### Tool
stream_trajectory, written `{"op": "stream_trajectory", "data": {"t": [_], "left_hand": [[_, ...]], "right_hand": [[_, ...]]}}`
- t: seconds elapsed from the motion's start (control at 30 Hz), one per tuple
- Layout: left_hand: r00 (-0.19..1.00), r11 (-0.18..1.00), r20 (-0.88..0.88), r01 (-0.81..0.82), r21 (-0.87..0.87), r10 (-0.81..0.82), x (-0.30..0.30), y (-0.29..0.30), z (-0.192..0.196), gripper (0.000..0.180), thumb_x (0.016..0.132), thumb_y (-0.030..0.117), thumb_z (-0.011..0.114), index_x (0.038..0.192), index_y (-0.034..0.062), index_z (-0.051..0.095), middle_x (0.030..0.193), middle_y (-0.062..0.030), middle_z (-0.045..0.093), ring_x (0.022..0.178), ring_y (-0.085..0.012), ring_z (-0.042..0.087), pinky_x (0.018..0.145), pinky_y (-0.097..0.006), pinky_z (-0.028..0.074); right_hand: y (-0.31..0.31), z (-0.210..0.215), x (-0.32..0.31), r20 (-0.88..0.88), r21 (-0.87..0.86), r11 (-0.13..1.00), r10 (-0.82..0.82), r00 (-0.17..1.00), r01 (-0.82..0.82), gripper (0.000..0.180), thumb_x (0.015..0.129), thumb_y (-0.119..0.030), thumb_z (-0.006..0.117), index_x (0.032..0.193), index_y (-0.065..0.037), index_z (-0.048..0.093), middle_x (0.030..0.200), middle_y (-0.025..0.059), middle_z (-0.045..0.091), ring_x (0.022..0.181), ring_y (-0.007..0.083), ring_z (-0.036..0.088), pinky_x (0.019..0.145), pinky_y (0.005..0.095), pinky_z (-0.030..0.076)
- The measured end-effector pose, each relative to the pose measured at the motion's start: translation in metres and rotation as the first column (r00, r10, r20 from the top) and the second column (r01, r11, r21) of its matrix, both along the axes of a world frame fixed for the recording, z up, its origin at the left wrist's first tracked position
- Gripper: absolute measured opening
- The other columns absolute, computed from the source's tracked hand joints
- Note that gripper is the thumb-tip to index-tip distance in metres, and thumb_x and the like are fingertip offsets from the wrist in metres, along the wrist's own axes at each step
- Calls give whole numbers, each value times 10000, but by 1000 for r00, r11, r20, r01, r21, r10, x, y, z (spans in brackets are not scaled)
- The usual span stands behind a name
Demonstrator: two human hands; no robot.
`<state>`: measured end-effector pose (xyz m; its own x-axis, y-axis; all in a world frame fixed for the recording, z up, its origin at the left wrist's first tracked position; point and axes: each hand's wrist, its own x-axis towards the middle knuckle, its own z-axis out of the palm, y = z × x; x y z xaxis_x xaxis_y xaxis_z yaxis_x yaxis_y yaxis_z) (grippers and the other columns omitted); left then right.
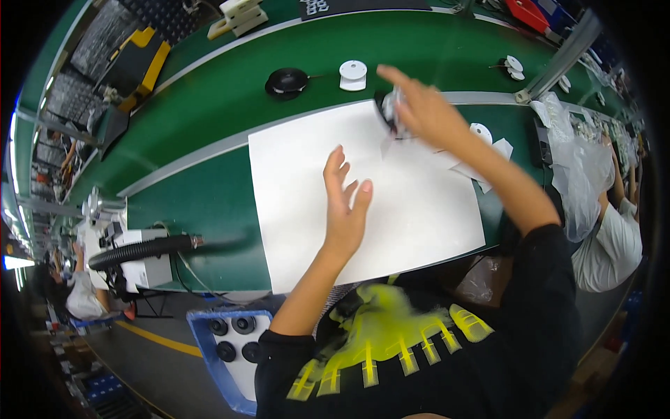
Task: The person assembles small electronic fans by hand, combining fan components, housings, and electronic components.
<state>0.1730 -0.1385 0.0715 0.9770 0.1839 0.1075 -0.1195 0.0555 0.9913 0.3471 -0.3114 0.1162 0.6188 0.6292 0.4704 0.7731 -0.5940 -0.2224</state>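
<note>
My left hand (344,216) hovers over a large white sheet (419,223), fingers apart and holding nothing. My right hand (429,112) is at the sheet's far edge, smeared by motion, with its index finger stretched out. Under its other fingers is a small dark thing with a clear or silvery part (391,112); the fingers seem closed on it, but its kind is unclear. Beyond the sheet, a round black piece (287,82) and a white spool-like piece (353,75) rest on the green conveyor belt (223,91). Beside my right forearm lie crumpled white papers (497,157) and a white round piece (480,131).
A ribbed black hose (143,251) with a metal tip lies left on a white box (150,269). Below is a blue-rimmed tray (202,349) with several black round parts. A metal post (569,52) and clear plastic bags (579,181) stand right. Other people sit at both sides.
</note>
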Motion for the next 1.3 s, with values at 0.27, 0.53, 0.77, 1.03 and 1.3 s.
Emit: {"op": "stream_trajectory", "data": {"t": [0.27, 0.53, 0.77, 1.03, 1.3], "left_hand": [[984, 836, 53, -172, 522, 169, 95, 54, -9, 517, 867, 98, 645, 1346, 69, 451, 1321, -169, 472, 1167, -315, 493, 943, -415, 458], [966, 91, -148, 131, 987, 212, 260, 100, 28, 853, 635, 252, 787, 1406, 303, 426, 1463, -258, 314, 1357, -471, 282, 1084, -527, 359], [987, 234, -150, 135, 963, 50, 270, 151, -10, 668, 670, 279, 761, 1302, 246, 545, 1306, -248, 489, 1140, -488, 500, 996, -512, 444], [969, 257, -153, 201, 945, -194, 17, 55, 38, 594, 687, 172, 764, 1250, 131, 580, 1258, -246, 483, 1166, -425, 486, 978, -478, 440], [996, 418, 75, -86, 904, 44, -74, 41, 5, 681, 709, 357, 794, 1291, 95, 556, 1350, -258, 440, 1284, -438, 402, 1117, -605, 248]], "right_hand": [[-62, -44, 213, 307, -638, 423, -627, 716, 644, 620, 961, -399, 522, 1513, -232, 295, 1011, 106, 677, 969, 278, 637, 747, 444, 475], [83, -38, 148, -73, -517, 786, -435, 897, 339, 681, 937, -646, 379, 1467, -218, 391, 1133, 178, 631, 1007, 299, 648, 759, 414, 489], [90, -38, 129, -225, -373, 894, -346, 911, 247, 523, 998, -485, 414, 1420, -176, 395, 1092, 257, 599, 995, 320, 637, 773, 419, 482], [-17, 5, -21, -712, 446, 893, 389, 584, -51, 465, 1057, -433, 271, 1364, -107, 396, 1062, 172, 569, 960, 268, 583, 876, 384, 451], [-10, 6, -137, -726, 676, 735, 651, 222, 54, 465, 1066, -432, 230, 1371, -108, 365, 1124, 83, 544, 1048, 136, 525, 934, 286, 393]]}}
